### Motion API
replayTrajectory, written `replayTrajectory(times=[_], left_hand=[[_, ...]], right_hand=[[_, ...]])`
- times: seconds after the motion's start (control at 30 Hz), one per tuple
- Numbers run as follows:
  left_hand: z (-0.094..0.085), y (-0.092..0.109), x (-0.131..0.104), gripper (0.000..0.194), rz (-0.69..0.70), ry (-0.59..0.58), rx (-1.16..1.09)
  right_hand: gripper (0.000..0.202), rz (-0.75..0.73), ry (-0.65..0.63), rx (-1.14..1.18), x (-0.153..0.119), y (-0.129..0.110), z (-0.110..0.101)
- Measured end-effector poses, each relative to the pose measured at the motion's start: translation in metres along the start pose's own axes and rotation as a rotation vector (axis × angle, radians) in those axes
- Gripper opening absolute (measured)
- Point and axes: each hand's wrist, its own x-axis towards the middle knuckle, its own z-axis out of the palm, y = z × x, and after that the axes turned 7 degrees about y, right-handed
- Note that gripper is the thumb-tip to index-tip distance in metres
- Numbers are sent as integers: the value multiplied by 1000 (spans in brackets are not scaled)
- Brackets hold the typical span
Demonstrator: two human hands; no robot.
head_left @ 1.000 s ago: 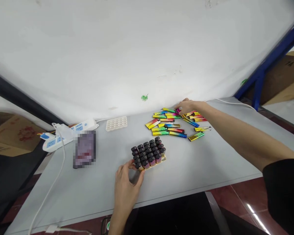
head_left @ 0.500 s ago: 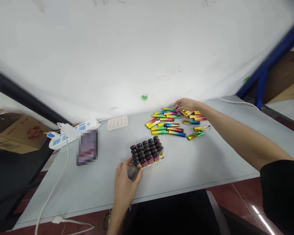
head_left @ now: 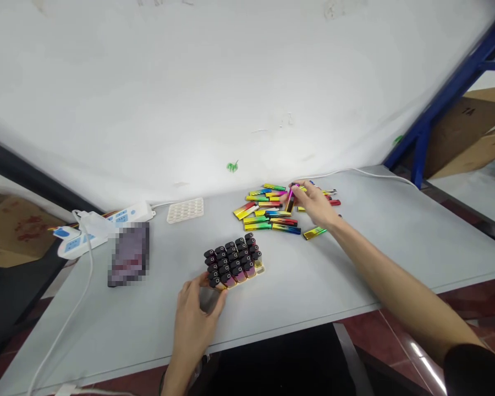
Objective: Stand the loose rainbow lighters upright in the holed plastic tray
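Note:
My left hand (head_left: 196, 316) grips the near left end of a small cream tray (head_left: 247, 279), fingers at its left side and thumb at its front. Rows of upright metallic tubes with black, ringed tops (head_left: 233, 261) fill most of this tray. One slot shows at its front right corner. Above the loose pile, my right hand (head_left: 313, 202) pinches a purple-and-gold metallic tube (head_left: 290, 200), tilted, its dark end up. Around and below that hand lie shiny flat tubes (head_left: 258, 219) in yellow, green, red and blue. Some are hidden behind the fingers.
A second cream tray (head_left: 185, 210) with slots lies near the wall. At the left are a power strip (head_left: 126, 215) with plugs and a blurred-out dark item (head_left: 128, 256). White cables run along the wall and down the left side. Cardboard boxes (head_left: 457, 132) stand beyond the blue frame.
My right hand has lifted the purple-and-gold tube from the back of the pile and brought it nearer. My left hand stays on the tray. The whole view has shifted slightly.

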Motion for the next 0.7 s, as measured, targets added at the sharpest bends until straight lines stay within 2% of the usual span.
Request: replayTrajectory(times=[0.07,0.23,0.5,0.6,0.7], left_hand=[[1,-1,0,47,6,8,10],[2,-4,-1,46,30,21,37],[0,-3,-1,48,14,22,61],[0,-3,-1,49,1,20,66],[0,-3,-1,50,0,22,69]], right_hand=[[37,10,-72,92,-20,-1,14],[39,33,-171,94,-51,0,35],[42,140,-257,77,-65,9,39],[41,150,-240,73,-68,11,42],[48,196,-227,105,-69,14,45]])
